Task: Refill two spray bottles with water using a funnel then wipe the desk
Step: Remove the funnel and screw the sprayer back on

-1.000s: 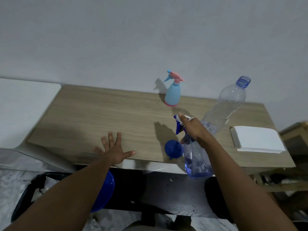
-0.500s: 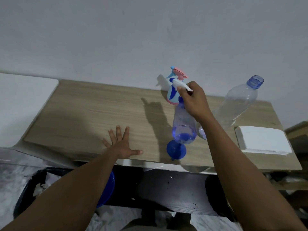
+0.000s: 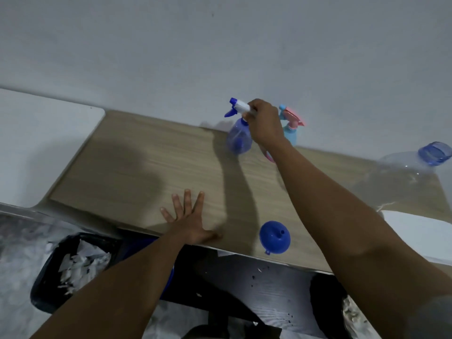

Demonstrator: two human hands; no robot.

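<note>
My right hand [image 3: 265, 123] grips the neck of a clear blue spray bottle [image 3: 238, 139] with a blue-and-white trigger head, near the desk's back edge by the wall. Right behind that hand stands a light blue spray bottle [image 3: 291, 129] with a pink trigger, partly hidden. My left hand [image 3: 189, 221] rests flat with spread fingers on the wooden desk [image 3: 137, 172] at its front edge. A blue funnel [image 3: 274, 237] lies on the desk near the front, between my arms. A large clear water bottle [image 3: 406, 177] with a blue neck stands at the right.
A white stack of paper towels [image 3: 420, 231] lies at the desk's right end. A black bin [image 3: 61, 272] with crumpled paper sits below the desk at the left. A white surface [image 3: 36, 143] adjoins the desk's left side. The wall runs right behind the desk.
My right hand has carried the clear blue spray bottle from the desk's front edge up and back to beside the light blue bottle. My left hand has stayed flat on the desk.
</note>
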